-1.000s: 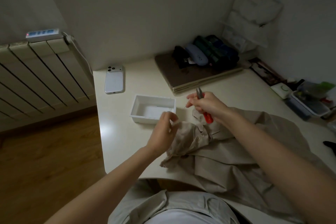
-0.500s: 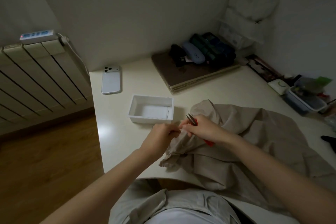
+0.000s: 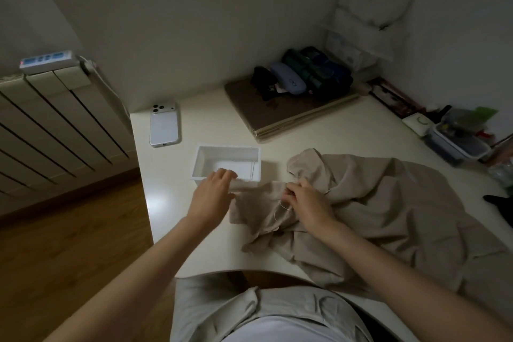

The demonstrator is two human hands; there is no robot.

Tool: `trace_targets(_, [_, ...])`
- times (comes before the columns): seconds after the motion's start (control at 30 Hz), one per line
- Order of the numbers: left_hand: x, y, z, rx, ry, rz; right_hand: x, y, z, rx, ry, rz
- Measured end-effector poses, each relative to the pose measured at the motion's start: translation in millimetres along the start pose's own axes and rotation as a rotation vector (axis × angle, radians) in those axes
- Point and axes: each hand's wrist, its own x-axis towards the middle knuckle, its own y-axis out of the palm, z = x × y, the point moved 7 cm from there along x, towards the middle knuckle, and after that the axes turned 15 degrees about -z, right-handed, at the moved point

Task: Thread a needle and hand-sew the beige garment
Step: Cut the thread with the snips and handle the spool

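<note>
Found garment (image 3: 388, 203) heaped on table (image 3: 305, 130), just right of tray (image 3: 227, 148). Pinched a fold with right hand (image 3: 306, 204), loose thread (image 3: 277, 209) beside it. Extended left hand (image 3: 213, 193), fingers straight and empty, over tray rim. Called for a steady pinch, likely, to stop thread slipping.

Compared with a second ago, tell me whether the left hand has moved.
Yes. The left hand has shifted left, away from the garment, and its fingertips now reach the front rim of the tray.
</note>
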Motion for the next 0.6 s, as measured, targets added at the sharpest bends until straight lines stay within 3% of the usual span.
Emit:
trace_targets(0.23, [18,3,31,0.072,-0.099,-0.023,-18,41,-26,-0.179,-0.085,0.133])
trace_targets(0.37, [26,3,40,0.094,-0.185,-0.026,-17,36,-38,-0.15,-0.072,0.125])
trace_targets(0.47, [30,0,47,0.133,-0.212,-0.027,4,15,-54,-0.085,0.08,0.064])
trace_targets(0.6, [32,-6,51,0.161,-0.189,-0.044,41,-41,-62,0.054,0.166,-0.17])
